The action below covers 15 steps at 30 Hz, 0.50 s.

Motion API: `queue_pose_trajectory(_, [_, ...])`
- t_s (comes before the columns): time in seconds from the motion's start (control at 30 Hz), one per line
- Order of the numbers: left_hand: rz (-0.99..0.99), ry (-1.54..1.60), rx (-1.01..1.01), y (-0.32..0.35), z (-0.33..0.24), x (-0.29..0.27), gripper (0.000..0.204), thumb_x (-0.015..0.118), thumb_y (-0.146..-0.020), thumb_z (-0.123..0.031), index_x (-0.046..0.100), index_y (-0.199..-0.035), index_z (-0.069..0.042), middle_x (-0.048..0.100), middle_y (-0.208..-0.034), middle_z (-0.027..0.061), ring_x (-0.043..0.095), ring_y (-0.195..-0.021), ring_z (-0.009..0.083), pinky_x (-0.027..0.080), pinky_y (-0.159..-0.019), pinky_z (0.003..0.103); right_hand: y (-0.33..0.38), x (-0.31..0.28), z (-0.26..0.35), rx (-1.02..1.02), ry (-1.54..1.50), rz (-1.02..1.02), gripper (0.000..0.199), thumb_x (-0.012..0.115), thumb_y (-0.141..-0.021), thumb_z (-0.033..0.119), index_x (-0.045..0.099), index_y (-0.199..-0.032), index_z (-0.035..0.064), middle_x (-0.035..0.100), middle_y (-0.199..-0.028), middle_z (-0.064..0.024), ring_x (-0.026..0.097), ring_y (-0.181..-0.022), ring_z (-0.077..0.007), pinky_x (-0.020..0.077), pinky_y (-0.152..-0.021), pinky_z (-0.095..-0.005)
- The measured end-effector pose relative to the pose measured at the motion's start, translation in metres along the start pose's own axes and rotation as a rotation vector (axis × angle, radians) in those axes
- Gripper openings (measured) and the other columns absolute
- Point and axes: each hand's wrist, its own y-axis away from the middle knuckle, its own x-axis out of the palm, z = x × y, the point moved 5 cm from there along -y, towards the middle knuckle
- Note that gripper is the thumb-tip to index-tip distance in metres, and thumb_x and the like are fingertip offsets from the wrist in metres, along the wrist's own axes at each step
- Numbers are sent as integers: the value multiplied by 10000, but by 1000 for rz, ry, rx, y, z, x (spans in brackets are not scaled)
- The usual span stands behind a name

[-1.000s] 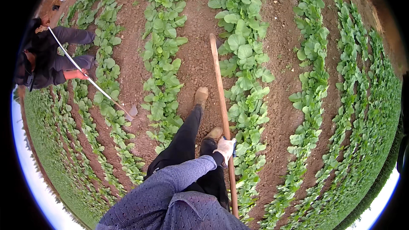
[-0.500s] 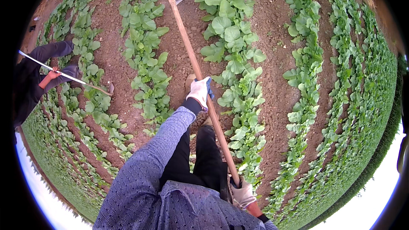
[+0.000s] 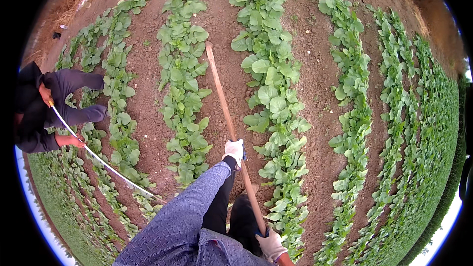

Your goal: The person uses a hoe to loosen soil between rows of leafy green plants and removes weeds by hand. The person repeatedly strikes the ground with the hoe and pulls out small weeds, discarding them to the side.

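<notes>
My left hand (image 3: 234, 150) and right hand (image 3: 271, 244), both gloved, are clenched around the wooden hoe handle (image 3: 227, 118). Since half a second ago its far end has dropped onto the bare soil (image 3: 148, 103) between two rows of leafy plants (image 3: 183, 93), blade no longer showing.

A farm field: long rows of leafy plants (image 3: 268, 83) in tilled brown soil (image 3: 315, 83).

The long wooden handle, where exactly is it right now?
In the head view the wooden handle runs up the middle, along the bare soil strip between two rows of leafy plants, gripped by the left hand midway and the right hand near its lower end.
</notes>
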Motion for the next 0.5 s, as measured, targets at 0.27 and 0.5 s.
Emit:
queue_pose_trajectory(0.27, [270, -670, 292, 99, -19, 36, 245, 410, -956, -221, 588, -1004, -59, 624, -725, 134, 623, -659, 288, 493, -657, 416, 111, -59, -18, -2, -245, -100, 408, 759, -745, 365, 670, -1005, 63, 684, -822, -146, 669, -778, -244, 516, -691, -375])
queue_pose_trajectory(0.5, [417, -282, 337, 79, -67, 66, 230, 510, -961, -249, 598, -906, -44, 480, -623, 29, 540, -545, 181, 451, -480, 366, 134, -133, 89, -85, -104, -135, 325, 712, -786, 321, 675, -991, 72, 679, -798, -146, 665, -747, -221, 494, -662, -373])
